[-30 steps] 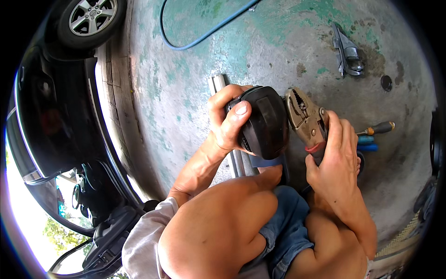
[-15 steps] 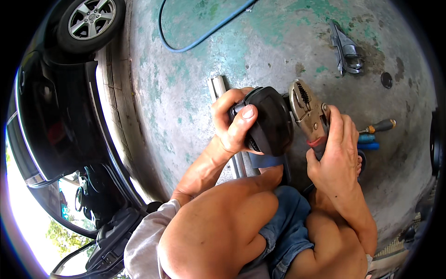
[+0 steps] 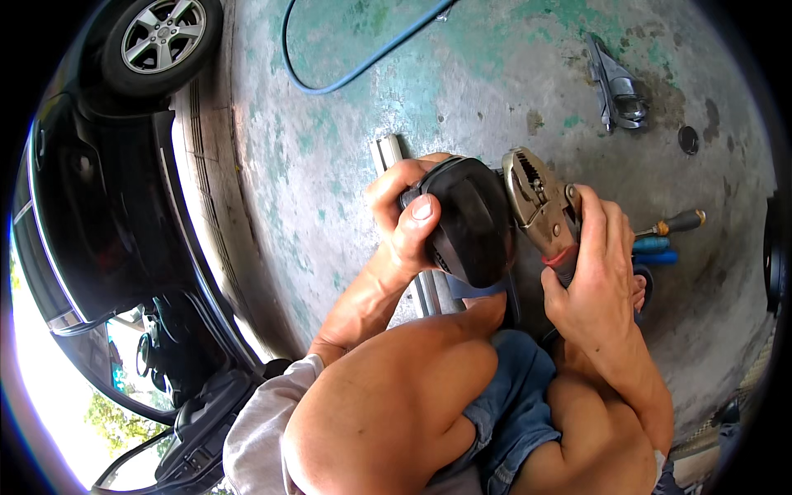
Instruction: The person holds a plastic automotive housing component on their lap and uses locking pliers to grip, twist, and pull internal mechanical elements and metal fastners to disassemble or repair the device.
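Observation:
My left hand (image 3: 406, 216) grips a rounded black plastic housing (image 3: 467, 221), thumb on its top face. My right hand (image 3: 596, 266) holds locking pliers (image 3: 538, 201) with red-tipped handles, their open metal jaws right beside the housing's right edge. Both hands work above my bent knees and blue denim shorts. A pale metal bar (image 3: 390, 153) lies on the concrete floor under the housing.
A black car with an alloy wheel (image 3: 162, 37) stands at the left. A blue hose (image 3: 346, 76) loops at the top. A grey metal part (image 3: 617, 87) lies at the upper right. Screwdrivers (image 3: 667, 233) with orange and blue handles lie beyond my right hand.
The pliers' jaws have moved closer to the housing's right edge. My left hand has turned the housing slightly.

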Tool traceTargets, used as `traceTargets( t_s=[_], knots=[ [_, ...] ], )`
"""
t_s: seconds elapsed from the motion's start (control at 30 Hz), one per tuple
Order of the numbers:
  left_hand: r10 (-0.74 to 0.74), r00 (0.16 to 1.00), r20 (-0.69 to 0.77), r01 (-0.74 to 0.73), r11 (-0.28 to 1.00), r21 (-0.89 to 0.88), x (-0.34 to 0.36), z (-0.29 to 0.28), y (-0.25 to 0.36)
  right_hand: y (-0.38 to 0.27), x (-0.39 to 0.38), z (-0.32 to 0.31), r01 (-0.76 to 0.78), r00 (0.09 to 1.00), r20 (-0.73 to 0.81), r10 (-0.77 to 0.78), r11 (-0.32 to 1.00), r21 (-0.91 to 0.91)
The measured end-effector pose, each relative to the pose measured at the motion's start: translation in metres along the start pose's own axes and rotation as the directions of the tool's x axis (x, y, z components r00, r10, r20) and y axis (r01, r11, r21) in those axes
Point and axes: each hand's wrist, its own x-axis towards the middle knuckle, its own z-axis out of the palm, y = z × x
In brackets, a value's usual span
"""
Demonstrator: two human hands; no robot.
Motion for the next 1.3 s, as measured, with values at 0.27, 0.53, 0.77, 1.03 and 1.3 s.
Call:
traceTargets(
  t_s=[0.27, 0.53, 0.77, 1.03, 1.3],
  knots=[
    [0.049, 0.999, -0.019, -0.049, 0.999, -0.001, -0.002, 0.0, -0.005, 0.002, 0.0, -0.002, 0.026, 0.999, -0.043, -0.027, 0.999, -0.037],
    [0.043, 0.999, -0.019, -0.044, 0.998, -0.051, -0.001, 0.002, -0.002, 0.002, 0.002, -0.003, 0.036, 0.999, -0.011, -0.037, 0.997, -0.072],
    [0.072, 0.995, -0.063, -0.072, 0.997, 0.0, -0.002, -0.001, -0.006, -0.001, 0.002, -0.003, 0.022, 1.0, 0.003, -0.022, 0.997, -0.068],
    [0.078, 0.995, -0.056, -0.078, 0.997, -0.001, -0.002, -0.008, -0.015, 0.0, 0.004, -0.001, 0.001, 1.0, 0.03, 0.001, 0.999, -0.042],
    [0.023, 0.998, -0.063, -0.019, 0.997, 0.075, 0.002, 0.001, 0.001, 0.001, 0.002, -0.001, -0.017, 1.0, 0.015, 0.018, 1.0, -0.017]
  ],
)
